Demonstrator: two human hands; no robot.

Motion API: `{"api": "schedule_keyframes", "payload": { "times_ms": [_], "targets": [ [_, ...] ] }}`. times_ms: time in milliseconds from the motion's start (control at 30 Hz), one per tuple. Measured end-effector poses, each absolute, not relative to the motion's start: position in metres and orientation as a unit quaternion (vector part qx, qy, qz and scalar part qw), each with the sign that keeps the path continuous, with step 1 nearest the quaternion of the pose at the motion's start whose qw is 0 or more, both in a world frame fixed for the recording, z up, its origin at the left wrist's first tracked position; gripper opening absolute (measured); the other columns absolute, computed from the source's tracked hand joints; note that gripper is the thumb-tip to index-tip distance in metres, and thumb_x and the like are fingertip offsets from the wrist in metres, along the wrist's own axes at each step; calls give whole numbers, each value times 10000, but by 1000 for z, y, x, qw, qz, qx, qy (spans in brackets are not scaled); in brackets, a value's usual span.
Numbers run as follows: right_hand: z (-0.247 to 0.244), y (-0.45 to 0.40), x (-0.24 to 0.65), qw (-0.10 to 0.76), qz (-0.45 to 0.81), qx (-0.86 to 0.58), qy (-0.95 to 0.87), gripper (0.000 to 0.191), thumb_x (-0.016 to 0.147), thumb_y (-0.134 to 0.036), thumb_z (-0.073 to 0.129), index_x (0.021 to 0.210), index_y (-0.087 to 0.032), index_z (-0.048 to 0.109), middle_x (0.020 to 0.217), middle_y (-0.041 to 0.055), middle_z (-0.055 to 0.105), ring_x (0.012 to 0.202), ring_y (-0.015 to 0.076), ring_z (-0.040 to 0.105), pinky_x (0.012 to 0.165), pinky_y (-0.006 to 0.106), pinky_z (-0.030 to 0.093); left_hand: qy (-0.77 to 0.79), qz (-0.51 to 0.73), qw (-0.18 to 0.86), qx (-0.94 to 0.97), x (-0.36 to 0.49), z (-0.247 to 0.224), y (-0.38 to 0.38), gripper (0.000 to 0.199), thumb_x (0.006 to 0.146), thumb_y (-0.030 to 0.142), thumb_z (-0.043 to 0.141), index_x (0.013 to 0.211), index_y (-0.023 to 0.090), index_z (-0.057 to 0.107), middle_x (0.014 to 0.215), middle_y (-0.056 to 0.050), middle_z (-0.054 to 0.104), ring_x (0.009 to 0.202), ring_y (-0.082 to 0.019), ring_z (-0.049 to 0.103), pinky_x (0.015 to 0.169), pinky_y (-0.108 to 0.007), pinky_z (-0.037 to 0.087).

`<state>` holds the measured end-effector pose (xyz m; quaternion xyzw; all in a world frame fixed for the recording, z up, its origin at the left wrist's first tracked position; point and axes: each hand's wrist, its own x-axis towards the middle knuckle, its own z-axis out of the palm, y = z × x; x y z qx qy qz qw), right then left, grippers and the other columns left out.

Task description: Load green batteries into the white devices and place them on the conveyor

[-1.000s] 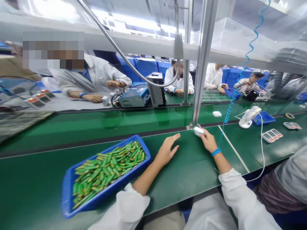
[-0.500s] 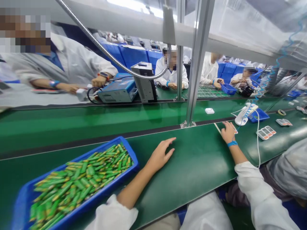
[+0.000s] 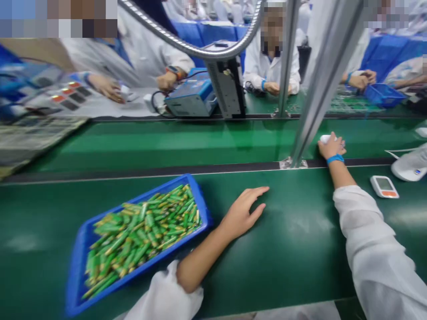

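Device [image 3: 325, 138] | under right fingers [image 3: 332, 136], grip unclear | left fingers [image 3: 257, 191] spread, empty | tray [image 3: 75, 258]: green pieces [image 3: 143, 233]

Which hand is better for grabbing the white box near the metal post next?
Probably the right hand: it reaches over the far green strip, right up at the white box. The left hand is on the near side, closer to the blue tray, with nothing visible in it.

The white case [image 3: 324, 138] and blue tray [image 3: 77, 258] look smooth plastic, the belt [image 3: 200, 141] glossy, the hose [image 3: 210, 54] ribbed metal.
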<state>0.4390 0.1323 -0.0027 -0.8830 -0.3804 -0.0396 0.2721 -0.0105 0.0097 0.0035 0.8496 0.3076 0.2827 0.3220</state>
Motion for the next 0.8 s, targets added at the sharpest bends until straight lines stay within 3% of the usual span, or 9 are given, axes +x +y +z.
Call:
{"api": "schedule_keyframes", "payload": {
  "times_ms": [100, 200, 267, 400, 533, 633, 700, 800],
  "targets": [
    [5, 137, 441, 238, -21, -890, -388, 623, 1028, -399, 743, 1583, -138, 635, 1539, 351, 540, 1397, 463, 481, 1066, 727, 307, 309, 278, 336, 845, -8, 8, 7, 470, 1132, 309, 562, 1599, 271, 580, 1548, -112, 691, 1381, -278, 663, 1183, -507, 583],
    [15, 129, 433, 254, -24, -880, -401, 728, 1003, -345, 739, 1672, -132, 549, 1525, 394, 534, 1357, 451, 494, 1031, 692, 318, 312, 276, 340, 843, -6, 10, 8, 471, 1114, 300, 572, 1584, 266, 587, 1551, -109, 690, 1400, -275, 652, 1212, -510, 558],
    [19, 115, 424, 274, -45, -870, -408, 823, 959, -353, 771, 1712, -161, 499, 1553, 373, 522, 1361, 458, 495, 1046, 665, 343, 312, 282, 347, 838, -4, 9, 8, 463, 1107, 294, 577, 1568, 266, 593, 1560, -103, 681, 1420, -266, 640, 1200, -484, 567],
    [11, 64, 400, 290, -72, -854, -427, 868, 890, -479, 758, 1684, -214, 527, 1556, 289, 522, 1377, 503, 506, 1112, 683, 398, 290, 305, 345, 839, -2, 8, 9, 461, 1096, 277, 587, 1556, 242, 595, 1577, -120, 661, 1456, -268, 619, 1230, -478, 538],
    [-6, -4, 368, 244, -38, -849, -467, 809, 884, -590, 674, 1584, -187, 625, 1523, 282, 520, 1397, 541, 506, 1148, 734, 405, 254, 296, 299, 871, 3, 7, 9, 533, 1086, 264, 601, 1615, 229, 549, 1620, -155, 617, 1525, -301, 559, 1298, -518, 453],
    [-14, -45, 338, 231, -37, -820, -522, 833, 911, -714, 604, 1549, -182, 663, 1486, 292, 541, 1394, 555, 517, 1126, 757, 429, 238, 277, 241, 899, 6, 7, 7, 617, 1061, 337, 689, 1640, 192, 537, 1667, -199, 558, 1522, -358, 537, 1278, -538, 456],
    [-13, -59, 314, 259, -24, -776, -575, 857, 930, -785, 553, 1509, -169, 695, 1426, 286, 583, 1362, 529, 559, 1140, 735, 443, 238, 263, 194, 914, 8, 8, 5, 709, 1032, 433, 758, 1648, 167, 529, 1702, -220, 514, 1502, -403, 527, 1237, -564, 479],
    [-3, -64, 270, 338, 75, -681, -645, 760, 1005, -733, 530, 1499, -176, 684, 1380, 243, 664, 1252, 422, 669, 1104, 619, 537, 250, 243, 143, 926, 10, 9, 5, 789, 994, 555, 801, 1626, 160, 543, 1689, -228, 524, 1451, -430, 541, 1149, -567, 518]
  ]
}}
